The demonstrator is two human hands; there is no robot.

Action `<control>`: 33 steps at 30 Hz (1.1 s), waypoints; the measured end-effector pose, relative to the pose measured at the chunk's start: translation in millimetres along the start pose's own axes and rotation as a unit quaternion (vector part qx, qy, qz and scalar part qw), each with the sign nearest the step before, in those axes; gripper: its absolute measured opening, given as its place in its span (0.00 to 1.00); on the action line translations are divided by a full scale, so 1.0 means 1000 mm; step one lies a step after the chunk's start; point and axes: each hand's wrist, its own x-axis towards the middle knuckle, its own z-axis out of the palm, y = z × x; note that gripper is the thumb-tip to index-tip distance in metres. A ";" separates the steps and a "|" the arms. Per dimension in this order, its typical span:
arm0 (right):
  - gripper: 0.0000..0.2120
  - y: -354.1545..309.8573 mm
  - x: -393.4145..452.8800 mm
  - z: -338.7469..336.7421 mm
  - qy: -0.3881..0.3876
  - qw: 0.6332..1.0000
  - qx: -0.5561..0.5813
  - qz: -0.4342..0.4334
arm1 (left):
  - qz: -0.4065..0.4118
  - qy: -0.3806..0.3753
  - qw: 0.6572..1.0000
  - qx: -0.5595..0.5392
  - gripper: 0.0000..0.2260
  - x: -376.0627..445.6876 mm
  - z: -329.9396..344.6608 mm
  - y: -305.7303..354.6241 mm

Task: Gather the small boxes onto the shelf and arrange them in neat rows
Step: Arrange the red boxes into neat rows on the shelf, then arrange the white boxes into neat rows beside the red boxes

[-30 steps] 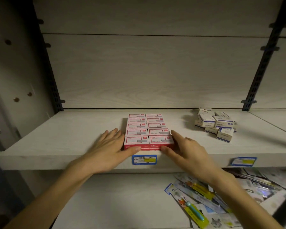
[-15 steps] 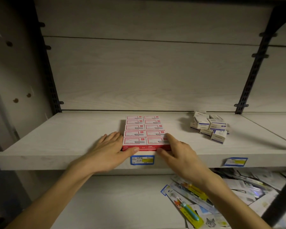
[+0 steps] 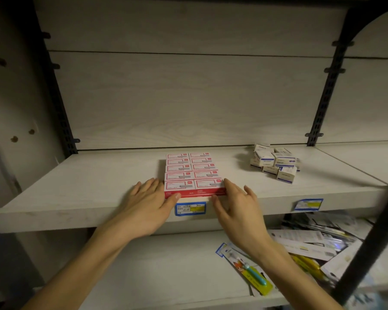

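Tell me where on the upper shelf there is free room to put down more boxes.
The shelf is bare left of the red boxes, beyond the left hand, and between them and the blue-and-white boxes. That heap crowds the right end.

The back wall (image 3: 188,97) is pale wood boards. Two dark metal rails, the left rail (image 3: 61,104) and the right rail (image 3: 325,101), run up it. On the far left stands a side panel (image 3: 11,104) with small round holes. The light is dim.
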 end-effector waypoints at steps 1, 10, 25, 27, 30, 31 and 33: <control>0.10 0.000 0.000 0.000 -0.001 1.000 -0.003 0.001 | -0.001 -0.002 1.000 0.001 0.27 0.000 -0.001 0.001; 0.14 -0.003 0.000 -0.004 -0.033 0.999 -0.014 0.007 | -0.013 -0.022 1.000 0.004 0.27 -0.003 -0.005 0.004; 0.22 0.090 0.025 -0.094 0.050 0.994 -0.057 -0.074 | 0.052 0.127 0.989 0.046 0.44 0.011 -0.032 0.096; 0.22 0.112 0.034 -0.106 0.061 0.992 -0.070 -0.090 | 0.087 0.092 0.992 0.021 0.43 0.022 -0.024 0.126; 0.22 0.143 0.053 -0.126 0.057 0.991 -0.071 -0.100 | 0.106 0.056 0.992 -0.035 0.37 0.044 -0.019 0.175; 0.22 0.152 0.060 -0.132 0.044 0.991 -0.075 -0.102 | 0.113 0.064 0.990 -0.052 0.35 0.052 -0.018 0.191; 0.24 0.170 0.075 -0.142 0.004 0.992 -0.074 -0.105 | 0.117 0.089 0.986 -0.074 0.30 0.070 -0.016 0.218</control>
